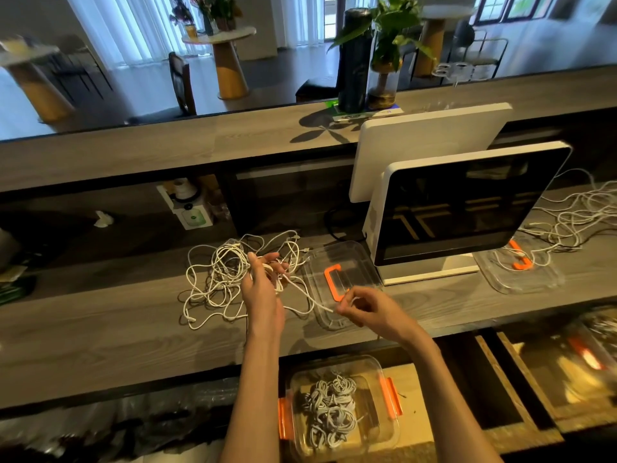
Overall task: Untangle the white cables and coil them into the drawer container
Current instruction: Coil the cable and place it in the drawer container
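A tangle of white cables (pixel 217 279) lies on the grey wooden counter. My left hand (pixel 263 289) grips a bunch of strands at the tangle's right side. One strand (pixel 307 297) runs from it to my right hand (pixel 367 309), which pinches the strand's end above a clear lid. Below the counter edge, a clear container with orange clips (pixel 390 426) sits in the open drawer and holds several coiled white cables (pixel 330 409).
A clear lid with an orange handle (pixel 334 282) lies by a white monitor (pixel 467 212). A second lid (pixel 521 269) and another cable tangle (pixel 574 215) sit at the right. Another open drawer (pixel 567 362) is at the lower right.
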Motion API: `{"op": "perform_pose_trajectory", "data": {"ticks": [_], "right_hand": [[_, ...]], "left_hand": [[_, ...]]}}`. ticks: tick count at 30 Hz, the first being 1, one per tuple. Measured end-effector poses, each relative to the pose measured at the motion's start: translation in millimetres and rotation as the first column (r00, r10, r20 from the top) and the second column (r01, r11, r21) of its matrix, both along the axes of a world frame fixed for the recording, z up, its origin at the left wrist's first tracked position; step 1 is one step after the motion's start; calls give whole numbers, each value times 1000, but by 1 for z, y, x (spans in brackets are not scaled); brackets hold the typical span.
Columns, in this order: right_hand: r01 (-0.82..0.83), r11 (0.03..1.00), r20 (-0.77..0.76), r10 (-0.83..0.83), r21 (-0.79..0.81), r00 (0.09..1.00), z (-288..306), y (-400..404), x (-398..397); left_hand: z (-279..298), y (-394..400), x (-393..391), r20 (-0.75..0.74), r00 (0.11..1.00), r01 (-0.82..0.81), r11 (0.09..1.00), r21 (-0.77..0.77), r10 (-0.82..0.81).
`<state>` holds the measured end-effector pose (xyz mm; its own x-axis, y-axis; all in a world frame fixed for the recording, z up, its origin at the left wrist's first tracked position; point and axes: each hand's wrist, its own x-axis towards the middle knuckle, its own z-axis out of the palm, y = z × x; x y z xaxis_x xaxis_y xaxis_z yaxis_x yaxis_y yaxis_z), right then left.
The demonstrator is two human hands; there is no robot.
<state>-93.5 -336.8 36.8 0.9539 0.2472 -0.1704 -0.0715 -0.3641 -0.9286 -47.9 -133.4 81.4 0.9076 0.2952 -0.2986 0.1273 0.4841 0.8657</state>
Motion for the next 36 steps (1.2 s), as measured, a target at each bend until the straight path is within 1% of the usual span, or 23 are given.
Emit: {"op": "perform_pose_trajectory", "data": {"ticks": [1,2,3,5,7,8,10,13,16,18,20,21,23,27,30,32,34,36], "right_hand": [[-65,998,-10,65,3,998,3,1,-2],[-114,993,-25,114,21,993,7,0,-4],[-148,988,-39,150,45,988,13,0,-6],[-202,973,-53,209,109,976,24,0,-8],[-247,952,-33,257,181,966,34,0,-8],[-255,943,-17,265,216,964,38,1,-8],[-215,938,20,218,273,976,42,2,-6],[-57,945,90,29,323,995,45,5,-4],[49,924,145,-111,379,983,46,8,-3],[98,912,164,-176,398,971,47,10,-3],[164,916,196,-248,366,949,45,13,-1],[200,914,209,-285,353,935,44,14,0],[259,904,230,-347,341,909,41,15,2],[357,896,311,-429,262,848,35,14,5],[412,881,307,-469,234,828,34,7,5],[409,876,282,-472,255,835,34,6,4],[409,853,244,-493,324,835,36,9,5],[415,821,215,-520,392,827,38,13,7]], "left_hand": [[0,0,0,8,1000,8,1000,-28,-8],[0,1,-1,18,1000,19,1000,-23,-18],[-1,2,0,28,999,31,999,28,-32],[-3,4,1,56,994,75,974,214,-89],[-5,4,3,38,982,157,907,390,-187],[-6,4,3,7,970,215,867,450,-244],[-8,1,1,-71,934,337,795,505,-351],[-7,-6,-3,-178,850,516,710,480,-497],[-7,-12,-6,-285,741,663,599,449,-607],[-6,-17,-10,-290,656,749,557,358,-696],[-3,-22,-15,-221,577,812,523,261,-786],[-1,-25,-16,-182,547,831,504,236,-817],[0,-30,-18,-149,520,841,473,261,-841],[-1,-33,-19,-157,484,845,413,341,-861],[2,-33,-20,-148,437,853,357,380,-887],[4,-35,-21,-146,417,851,329,410,-897],[6,-39,-24,-150,385,849,285,445,-911],[7,-41,-27,-169,352,866,252,432,-920]]}}
